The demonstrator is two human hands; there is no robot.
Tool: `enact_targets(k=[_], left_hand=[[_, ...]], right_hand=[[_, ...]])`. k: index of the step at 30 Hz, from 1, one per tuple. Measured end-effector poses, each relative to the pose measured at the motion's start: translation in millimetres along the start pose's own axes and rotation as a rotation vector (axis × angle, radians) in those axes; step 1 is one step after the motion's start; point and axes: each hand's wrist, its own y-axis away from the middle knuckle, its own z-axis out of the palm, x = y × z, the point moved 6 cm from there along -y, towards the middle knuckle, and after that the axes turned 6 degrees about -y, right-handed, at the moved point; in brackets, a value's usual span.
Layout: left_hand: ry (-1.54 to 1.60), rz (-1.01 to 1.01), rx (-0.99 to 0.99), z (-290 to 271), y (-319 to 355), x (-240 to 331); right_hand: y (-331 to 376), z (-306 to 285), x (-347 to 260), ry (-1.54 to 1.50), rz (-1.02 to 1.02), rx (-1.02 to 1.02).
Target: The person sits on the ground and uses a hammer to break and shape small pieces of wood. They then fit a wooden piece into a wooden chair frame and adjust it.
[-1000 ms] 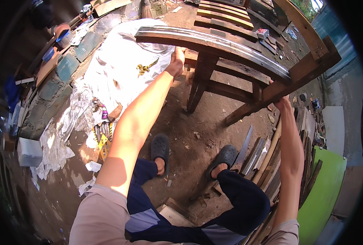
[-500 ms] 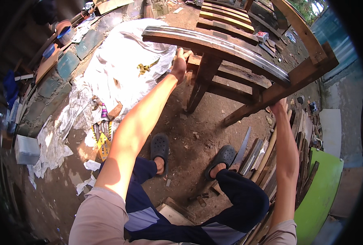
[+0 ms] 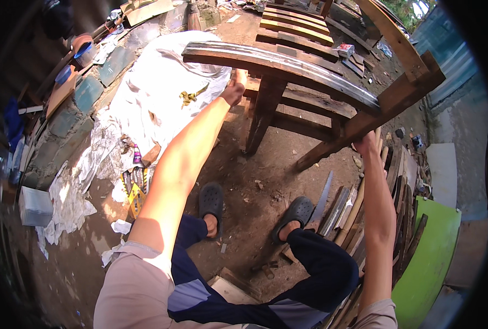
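A dark brown wooden bench [image 3: 266, 107] with slats stands in front of me, its near armrest [image 3: 288, 68] streaked white along the top. My left hand [image 3: 233, 91] is closed at the front end of its frame, just below the armrest's left tip; the fingertips are partly hidden. On the other side, my right hand [image 3: 367, 143] is closed round the slanted rear post [image 3: 337, 143], with most of its fingers behind the wood. A handsaw [image 3: 322, 200] lies on the ground beside my right shoe [image 3: 296, 214].
White sheeting [image 3: 150, 82] with a yellow-green strap [image 3: 192, 96] spreads on the left. Wooden strips and poles [image 3: 359, 219] are heaped at the right, next to a green panel [image 3: 427, 247]. A low block wall [image 3: 90, 90] carries buckets. Wood offcuts [image 3: 238, 288] lie between my legs.
The whole scene sits slightly farther left in the picture. My left hand's fingers have changed their pose at the bench's front end. My right hand stays at the rear post.
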Motion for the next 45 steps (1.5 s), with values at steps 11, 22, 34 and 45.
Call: enact_targets(k=[11, 22, 34, 45], left_hand=[[-0.177, 0.008, 0.085, -26.7, -31.5, -19.9], [-0.096, -0.043, 0.111, -40.5, -35.8, -12.6], [-0.425, 0.127, -0.102, -15.9, -7.9, -2.4], [-0.488, 0.135, -0.203, -16.2, -2.0, 9.1]], right_hand=[[9.5, 22.0, 2.5, 0.047, -0.041, 0.034], [-8.1, 25.7, 9.0, -0.019, -0.094, 0.023], [-17.1, 13.3, 12.7, 0.096, 0.116, -0.077], [-8.0, 9.1, 10.7, 0.042, -0.015, -0.073]])
